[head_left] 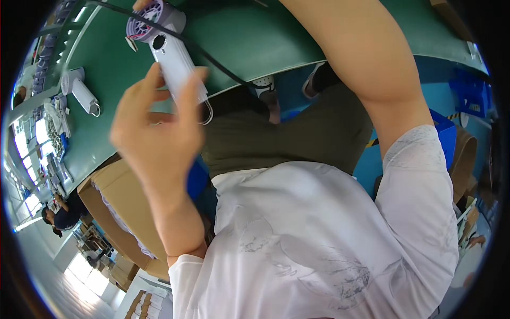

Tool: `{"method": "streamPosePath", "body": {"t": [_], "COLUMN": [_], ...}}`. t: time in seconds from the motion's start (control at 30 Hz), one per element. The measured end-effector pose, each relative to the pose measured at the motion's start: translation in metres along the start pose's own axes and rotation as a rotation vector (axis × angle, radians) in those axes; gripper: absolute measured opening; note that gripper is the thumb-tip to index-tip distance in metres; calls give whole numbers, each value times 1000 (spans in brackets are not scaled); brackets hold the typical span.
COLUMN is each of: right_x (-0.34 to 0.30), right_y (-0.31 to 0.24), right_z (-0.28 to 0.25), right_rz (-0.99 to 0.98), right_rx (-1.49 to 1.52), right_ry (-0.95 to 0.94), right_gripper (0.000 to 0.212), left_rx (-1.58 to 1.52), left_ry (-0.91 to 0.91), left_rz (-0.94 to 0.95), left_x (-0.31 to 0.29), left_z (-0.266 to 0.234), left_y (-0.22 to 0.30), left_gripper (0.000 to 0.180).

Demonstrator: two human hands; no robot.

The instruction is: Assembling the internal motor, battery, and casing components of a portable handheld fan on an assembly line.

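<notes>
A handheld fan (175,61) with a pale lavender handle and a purple round head is tilted over the green table. Fine red wires and a small white connector (131,43) hang out at its head, and a wire loop (208,114) sticks out at the handle's lower end. My left hand (159,119), blurred by motion, has thumb and fingers on either side of the handle. My right forearm (345,32) leaves the picture at the top; only a fingertip (142,4) shows at the fan's head, seemingly of my right hand, whose other fingers are hidden.
A black cable (215,59) crosses in front of the fan. Another handheld fan (82,93) lies further left on the green table (249,32). An open cardboard box (125,199) stands at lower left, blue bins (443,138) at right. Another person (64,215) is at far left.
</notes>
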State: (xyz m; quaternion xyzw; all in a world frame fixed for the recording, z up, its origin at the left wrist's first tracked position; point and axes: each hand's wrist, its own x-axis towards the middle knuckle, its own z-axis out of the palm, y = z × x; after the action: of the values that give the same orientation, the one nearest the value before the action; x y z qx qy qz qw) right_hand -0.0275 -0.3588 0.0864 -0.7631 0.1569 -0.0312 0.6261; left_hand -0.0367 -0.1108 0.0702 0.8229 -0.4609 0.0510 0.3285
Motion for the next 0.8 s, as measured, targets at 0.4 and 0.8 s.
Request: {"method": "streamPosePath", "body": {"t": [0.4, 0.8], "right_x": [1, 0], "right_y": [4, 1], "right_z": [5, 7], "right_rz": [-92, -121], "right_rx": [21, -31], "right_ry": [40, 70], "right_gripper": [21, 25], "left_rx": [-659, -648], "left_ry": [-534, -623], "left_rz": [130, 197], "left_x": [150, 169], "left_z": [-2, 7], "left_y": [-165, -186], "left_gripper": [69, 85]}}
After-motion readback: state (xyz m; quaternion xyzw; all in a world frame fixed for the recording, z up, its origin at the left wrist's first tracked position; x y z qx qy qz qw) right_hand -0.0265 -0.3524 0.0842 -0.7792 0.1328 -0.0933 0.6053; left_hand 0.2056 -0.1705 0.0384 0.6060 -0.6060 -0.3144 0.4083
